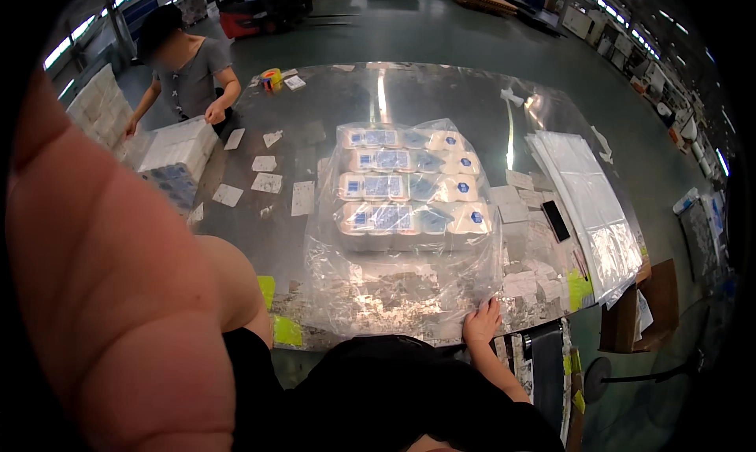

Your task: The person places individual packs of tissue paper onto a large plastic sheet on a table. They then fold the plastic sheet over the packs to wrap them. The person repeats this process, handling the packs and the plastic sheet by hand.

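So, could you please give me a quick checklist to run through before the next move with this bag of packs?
1. Right hand on the bag near edge: ok.
2. Left hand free and in place: cannot tell, only the raised arm fills the view.
3. Packs stacked in neat rows inside the bag: ok.
4. Bag mouth open: cannot tell.
5. Spare bags at the right: ok.
6. Co-worker apart from the bag: ok.

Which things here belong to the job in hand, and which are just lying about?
In hand:
right hand, resting on the clear bag
wrapped packs inside the bag
left arm, raised close to the camera, hand out of view

Lying about:
paper slips
tape roll
phone
spare bags
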The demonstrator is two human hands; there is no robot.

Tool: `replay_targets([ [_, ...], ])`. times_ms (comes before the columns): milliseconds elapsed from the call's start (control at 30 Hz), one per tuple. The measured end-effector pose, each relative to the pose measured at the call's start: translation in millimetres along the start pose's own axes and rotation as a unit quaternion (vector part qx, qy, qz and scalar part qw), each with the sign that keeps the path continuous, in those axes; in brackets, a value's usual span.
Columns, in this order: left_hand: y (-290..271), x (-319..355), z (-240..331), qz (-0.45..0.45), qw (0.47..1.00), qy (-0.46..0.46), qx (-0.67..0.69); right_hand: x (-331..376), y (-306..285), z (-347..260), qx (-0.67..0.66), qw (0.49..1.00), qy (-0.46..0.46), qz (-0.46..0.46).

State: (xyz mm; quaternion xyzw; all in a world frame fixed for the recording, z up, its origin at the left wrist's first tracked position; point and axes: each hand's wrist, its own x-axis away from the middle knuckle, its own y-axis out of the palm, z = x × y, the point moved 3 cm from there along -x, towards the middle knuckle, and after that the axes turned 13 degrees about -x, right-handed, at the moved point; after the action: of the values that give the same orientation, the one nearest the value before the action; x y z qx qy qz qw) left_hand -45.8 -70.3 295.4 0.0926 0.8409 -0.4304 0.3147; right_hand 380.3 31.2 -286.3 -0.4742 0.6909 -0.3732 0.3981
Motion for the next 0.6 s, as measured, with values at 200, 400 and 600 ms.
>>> replay_targets([
  [200, 27.7, -7.8, 21.8, 0.043, 0.999, -0.011, 0.018, -5.0, -1.0, -2.4, 0.004, 0.999, 0.007, -0.031],
  [400, 43.7, -1.9, 26.3, 0.059, 0.998, -0.018, 0.031, -2.7, -2.8, -0.5, -0.003, 1.000, -0.003, -0.021],
  [600, 49.9, 3.6, 26.4, 0.061, 0.997, -0.028, 0.036, -5.0, -1.3, -3.3, -0.006, 1.000, 0.002, -0.018],
])
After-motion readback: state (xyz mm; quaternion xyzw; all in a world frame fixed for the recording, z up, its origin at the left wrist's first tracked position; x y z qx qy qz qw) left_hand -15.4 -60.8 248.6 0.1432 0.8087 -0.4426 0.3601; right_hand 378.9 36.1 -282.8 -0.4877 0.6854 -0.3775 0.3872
